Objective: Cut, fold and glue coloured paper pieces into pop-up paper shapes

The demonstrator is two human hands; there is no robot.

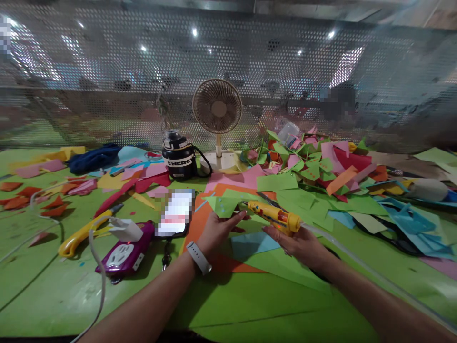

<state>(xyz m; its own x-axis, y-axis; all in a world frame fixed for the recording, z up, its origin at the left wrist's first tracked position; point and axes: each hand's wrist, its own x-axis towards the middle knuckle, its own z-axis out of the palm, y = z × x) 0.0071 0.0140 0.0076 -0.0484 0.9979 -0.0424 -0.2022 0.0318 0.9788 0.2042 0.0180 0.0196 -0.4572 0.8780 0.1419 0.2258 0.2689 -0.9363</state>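
Observation:
My left hand, with a pale watch strap at the wrist, pinches a small piece of green paper that bears light blue marks. In my right hand is a yellow hot glue gun, its clear tube or cord trailing off to the lower right. The glue gun's dark tip points left and sits close to the green paper; whether it touches I cannot tell. Beneath both hands lie orange paper, blue paper and larger green sheets.
Left of my hands lie a phone, a purple power strip with a white charger, and a yellow-handled tool. Behind stand a black jug and a fan. A heap of paper scraps covers the back right.

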